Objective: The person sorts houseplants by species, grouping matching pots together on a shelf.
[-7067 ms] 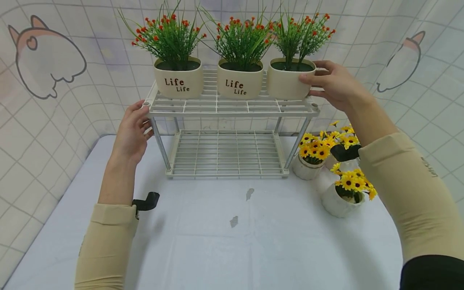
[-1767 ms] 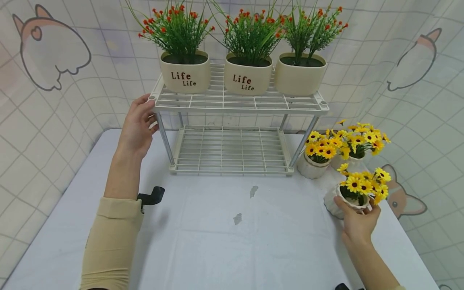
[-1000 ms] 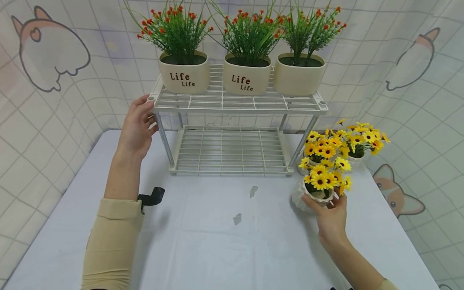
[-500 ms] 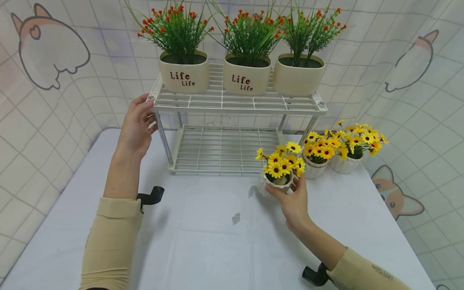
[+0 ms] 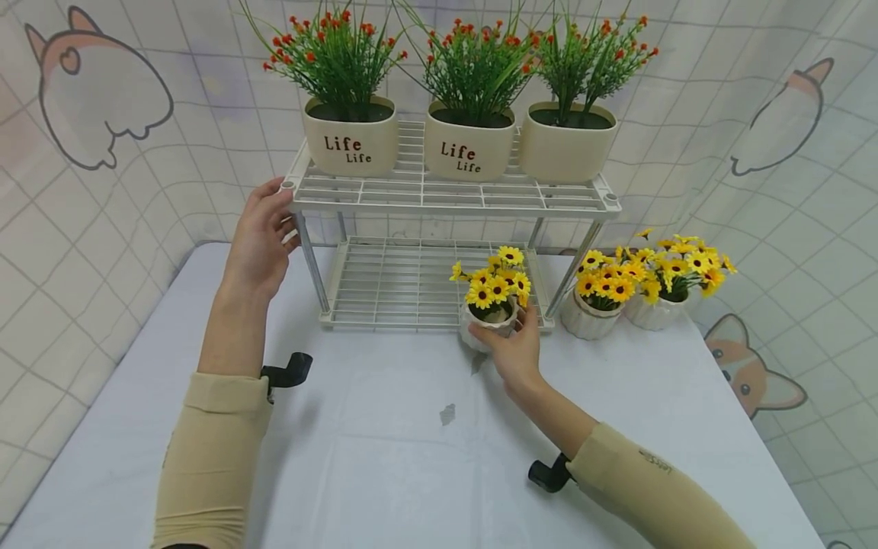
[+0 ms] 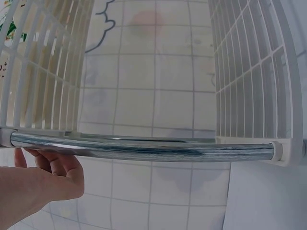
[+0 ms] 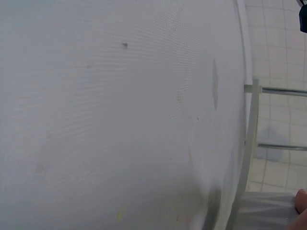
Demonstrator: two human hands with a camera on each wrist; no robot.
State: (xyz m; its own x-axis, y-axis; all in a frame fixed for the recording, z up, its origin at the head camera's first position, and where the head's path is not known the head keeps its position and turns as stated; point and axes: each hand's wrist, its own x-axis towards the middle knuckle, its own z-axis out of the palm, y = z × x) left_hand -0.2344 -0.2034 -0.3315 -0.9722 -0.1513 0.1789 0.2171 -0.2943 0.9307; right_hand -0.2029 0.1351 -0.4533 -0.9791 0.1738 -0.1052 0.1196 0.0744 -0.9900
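Note:
My left hand [image 5: 255, 240] grips the front left corner of a white two-tier wire shelf rack [image 5: 439, 207]. The left wrist view has its fingers curled behind the metal post [image 6: 168, 148], near the upper shelf. My right hand [image 5: 516, 347] holds a small white flower pot [image 5: 473, 331] of yellow daisy-like flowers, thumb on the near side. That pot is at the front edge of the lower shelf [image 5: 384, 293], right of its middle; whether it touches the shelf cannot be told. Only a fingertip [image 7: 301, 201] and the pot's side [image 7: 266, 206] show in the right wrist view.
On the upper shelf stand three cream planters [image 5: 351, 145] with red-flowered plants, two lettered "Life". Two more pots of yellow flowers, a nearer one [image 5: 588, 319] and a farther one [image 5: 655, 314], stand right of the rack. A tiled-pattern curtain [image 5: 226, 168] hangs behind the white-covered table [image 5: 384, 457].
My right hand left the right upper planter, took hold of the nearest yellow-flower pot and carried it left to the lower shelf's front edge. My left hand stays at the rack's corner.

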